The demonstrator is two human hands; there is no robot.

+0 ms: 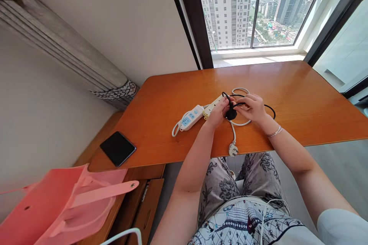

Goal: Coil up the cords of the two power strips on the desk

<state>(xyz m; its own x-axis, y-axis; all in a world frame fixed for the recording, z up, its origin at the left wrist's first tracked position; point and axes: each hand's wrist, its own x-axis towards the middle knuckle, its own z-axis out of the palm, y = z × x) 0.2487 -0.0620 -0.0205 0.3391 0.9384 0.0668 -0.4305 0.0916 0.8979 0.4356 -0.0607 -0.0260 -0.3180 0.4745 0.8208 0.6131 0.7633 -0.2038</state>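
My left hand [220, 110] is closed around a black plug [230, 114] above the wooden table. With fingers pinched together, my right hand [253, 107] grips the black cable [270, 109] close to that plug. A loop of the cable rises over the left fingers, and its other end curves out past my right wrist. Beside my left hand lies a cream power strip [210, 109], partly hidden by the hand. A white power strip with blue sockets [192, 118] touches or nearly touches it. A white plug [233, 149] rests at the table's front edge, its cord running under my hands.
The brown table [161, 141] spans the view, with a window [255, 15] behind it. A black phone [118, 148] lies at its left end. A pink bag or holder [66, 203] stands left of the table, above wooden drawers [146, 210]. A tied curtain [80, 57] hangs at left.
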